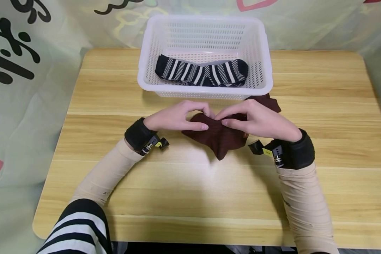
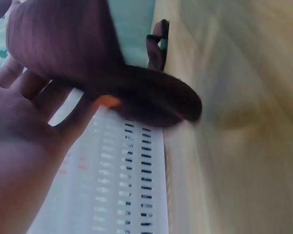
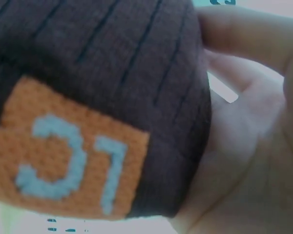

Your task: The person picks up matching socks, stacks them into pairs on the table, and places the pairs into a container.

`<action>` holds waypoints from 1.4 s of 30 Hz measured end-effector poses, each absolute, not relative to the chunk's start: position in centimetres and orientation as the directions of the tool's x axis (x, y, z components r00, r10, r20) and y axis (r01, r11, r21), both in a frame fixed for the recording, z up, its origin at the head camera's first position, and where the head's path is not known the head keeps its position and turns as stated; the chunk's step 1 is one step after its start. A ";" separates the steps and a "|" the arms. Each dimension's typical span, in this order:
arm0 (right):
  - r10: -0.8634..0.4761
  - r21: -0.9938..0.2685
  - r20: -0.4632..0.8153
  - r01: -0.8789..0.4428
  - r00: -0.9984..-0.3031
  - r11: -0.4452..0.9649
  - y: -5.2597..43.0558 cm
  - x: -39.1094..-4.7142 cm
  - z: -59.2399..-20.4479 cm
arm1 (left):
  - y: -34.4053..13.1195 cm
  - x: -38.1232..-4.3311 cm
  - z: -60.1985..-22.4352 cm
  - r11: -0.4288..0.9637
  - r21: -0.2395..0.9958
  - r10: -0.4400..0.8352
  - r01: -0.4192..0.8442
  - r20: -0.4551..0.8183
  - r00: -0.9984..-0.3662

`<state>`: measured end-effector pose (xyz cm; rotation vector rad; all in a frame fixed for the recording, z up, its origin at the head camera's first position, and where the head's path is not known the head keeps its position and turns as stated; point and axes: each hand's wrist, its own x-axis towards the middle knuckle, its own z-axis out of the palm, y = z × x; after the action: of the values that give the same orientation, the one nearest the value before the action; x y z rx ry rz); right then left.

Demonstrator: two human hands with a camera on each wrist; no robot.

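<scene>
Both hands are at a dark brown sock (image 1: 221,139) above the middle of the table. My left hand (image 1: 176,117) pinches its upper edge on the left, thumb in front. On the right my right hand (image 1: 263,120) pinches the same edge between thumb and fingers. The sock's lower part hangs toward the person. In the right wrist view, an orange patch (image 3: 71,151) with pale blue characters shows on the ribbed brown fabric. Behind the right hand lies more brown fabric (image 1: 268,102), partly hidden; whether it is a second sock I cannot tell.
A white perforated plastic basket (image 1: 206,90) stands at the back of the wooden table (image 1: 177,187), just beyond the hands. Folded black, grey and white patterned socks (image 1: 200,73) lie inside it. A printed cloth (image 1: 311,24) hangs behind the table.
</scene>
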<state>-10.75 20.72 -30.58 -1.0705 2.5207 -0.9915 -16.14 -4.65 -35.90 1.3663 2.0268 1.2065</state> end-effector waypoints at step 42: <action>-0.596 -0.657 -0.216 -0.336 -0.773 0.675 22.5 -13.2 -33.2 | -6.3 -18.7 -37.0 0.432 0.748 0.863 0.504 -0.180 -0.472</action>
<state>-13.21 22.46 -33.23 -0.7269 2.4731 -0.8522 -18.69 -6.31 -37.00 1.1472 2.1336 0.8486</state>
